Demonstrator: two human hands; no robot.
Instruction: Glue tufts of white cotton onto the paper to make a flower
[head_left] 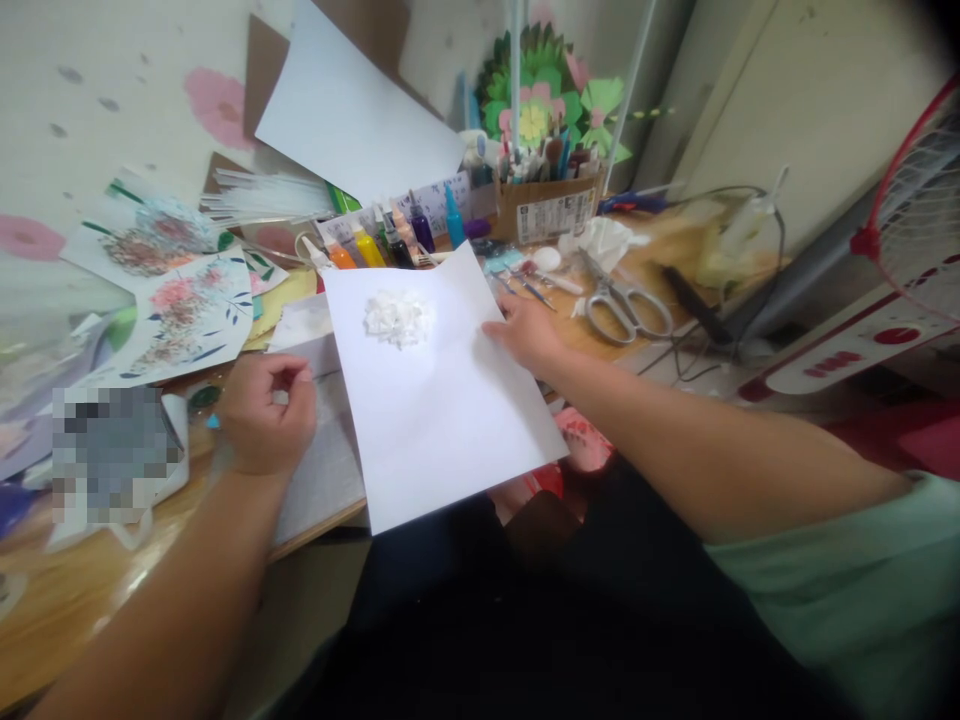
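Note:
A sheet of white paper (450,420) lies partly over the table and sticks out past its front edge above my lap. Near its upper left, a small heap of white cut bits (397,318) rests on the sheet. My right hand (529,335) grips the right edge of the paper, thumb on top and the other fingers mostly hidden beneath. To the left of the sheet, apart from it, my left hand (270,415) is curled with thumb and forefinger meeting; I see nothing in it. Under and beside that hand is a greyish translucent mat (319,480).
Behind the paper stand several paint bottles (366,245) and a cardboard box (547,205) of brushes. Large scissors (622,305) lie to the right. Floral pictures (195,310) and a blurred-out item (112,450) are at left. A red-rimmed racket (874,240) is at far right.

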